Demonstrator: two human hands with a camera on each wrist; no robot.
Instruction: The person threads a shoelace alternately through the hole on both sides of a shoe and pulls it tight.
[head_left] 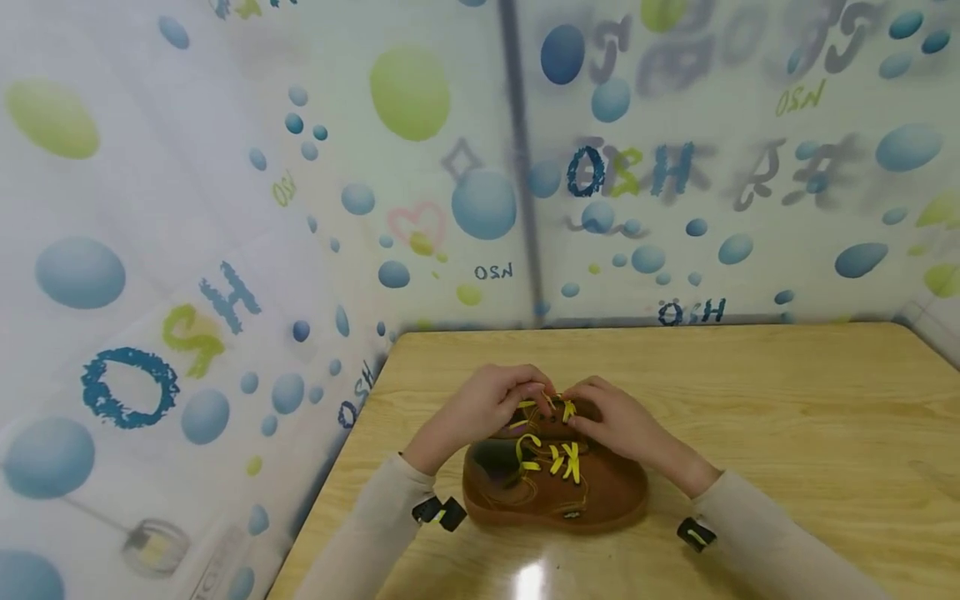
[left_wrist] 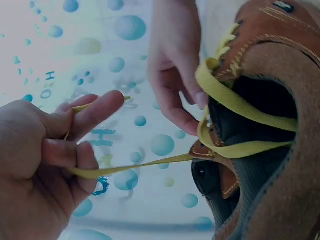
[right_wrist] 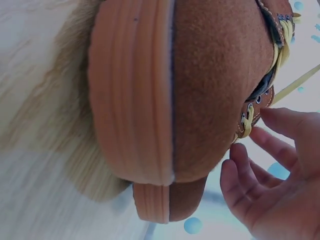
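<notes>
Two brown shoes with yellow laces stand side by side on a wooden table, toes to the right. My left hand (head_left: 498, 404) is at the far shoe (head_left: 551, 432). In the left wrist view its curled fingers hold a yellow shoelace (left_wrist: 135, 165), which stretches across to that shoe. My right hand (head_left: 622, 421) bends around the far shoe's lacing from the toe side. Its thumb (right_wrist: 285, 120) lies by the eyelets, with the fingers curled on the other side. The near shoe (head_left: 615, 492) is untouched, its laces crossed over the front, and it partly hides the far one.
The wooden table (head_left: 787, 417) extends to the right and behind the shoes. A pale wall covering (head_left: 420, 183) with blue and green dots rises behind and to the left. Black bands (head_left: 442, 512) are on both sleeves.
</notes>
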